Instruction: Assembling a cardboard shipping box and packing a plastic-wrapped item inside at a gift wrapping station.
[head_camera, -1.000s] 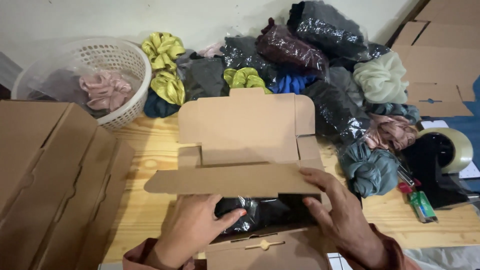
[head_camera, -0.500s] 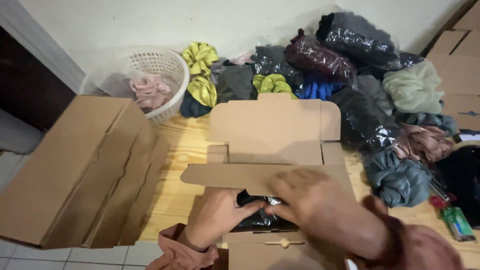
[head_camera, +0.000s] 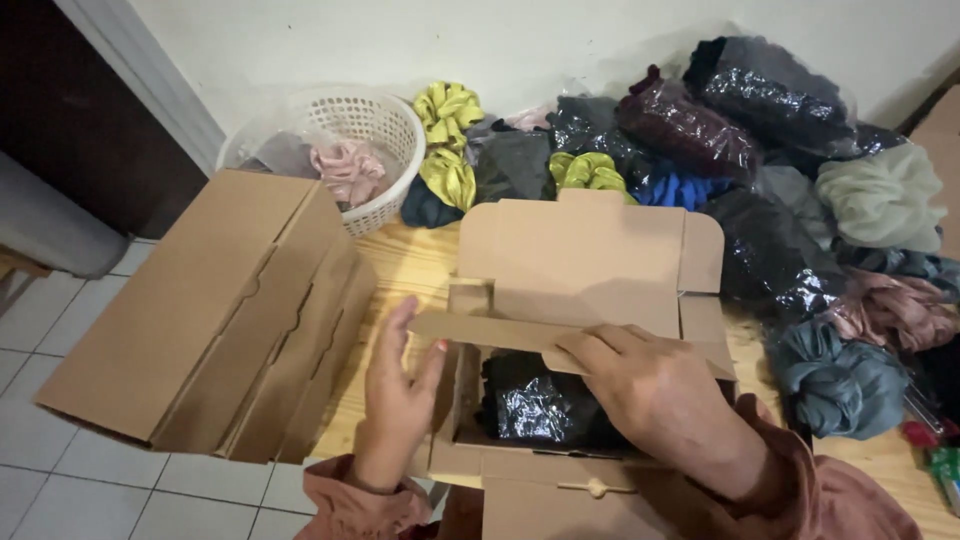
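Observation:
An open brown cardboard mailer box (head_camera: 590, 255) stands on the wooden table, its lid upright. Inside lies a black item in shiny clear plastic (head_camera: 530, 405). My left hand (head_camera: 400, 395) presses flat against the box's left side, fingers up by the long front flap (head_camera: 480, 330). My right hand (head_camera: 655, 390) lies over the box opening, its fingers resting on that flap and partly covering the wrapped item.
A stack of flat cardboard boxes (head_camera: 215, 320) sits at the table's left edge. A white plastic basket (head_camera: 385, 130) with pink fabric stands behind it. Scrunchies and bagged fabrics (head_camera: 760, 150) are piled along the wall and right side. Tiled floor lies below left.
The view has shifted and come closer. My right hand has drawn back toward the right over the box, and my left hand has risen up against the box's left side.

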